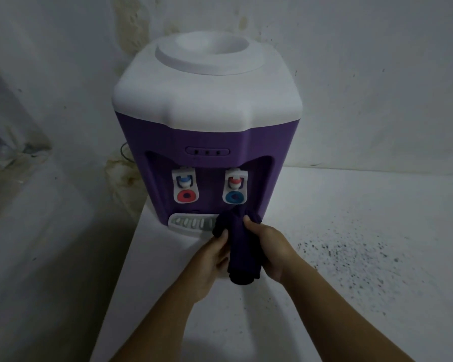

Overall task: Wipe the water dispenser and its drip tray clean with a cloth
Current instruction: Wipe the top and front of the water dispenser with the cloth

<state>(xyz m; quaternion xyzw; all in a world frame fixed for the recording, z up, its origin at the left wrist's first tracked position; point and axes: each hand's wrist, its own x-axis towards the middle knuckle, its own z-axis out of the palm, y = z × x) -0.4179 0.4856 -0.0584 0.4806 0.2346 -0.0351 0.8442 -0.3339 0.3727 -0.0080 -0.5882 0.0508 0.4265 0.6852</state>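
The cloth, dark and bunched into a long roll, is held low in the centre of the frame, its long axis running nearly straight up and down the picture. Its upper end overlaps the right end of the drip tray and reaches up toward the blue tap; whether that end actually touches the tray cannot be told. Its lower end hangs free between the wrists.

The cloth is gripped from both sides. The left hand is curled round its left flank, with a fingertip showing at the upper left edge of the fabric. The right hand is curled round the right flank, the thumb pressed on the upper end of the roll.

The tray lies just above and to the left of the fingers, its slotted white grille stretching leftward across the frame from the cloth. The left hand is judged the nearer to the uncovered part of the tray, so a leftward sweep along the grille's length is what the next move seems to call for.

The dispenser stands above the tray, purple-bodied with a white top, the red tap to the left of the blue one. It sits on a white counter, speckled dark at the right of the frame, against a stained wall.
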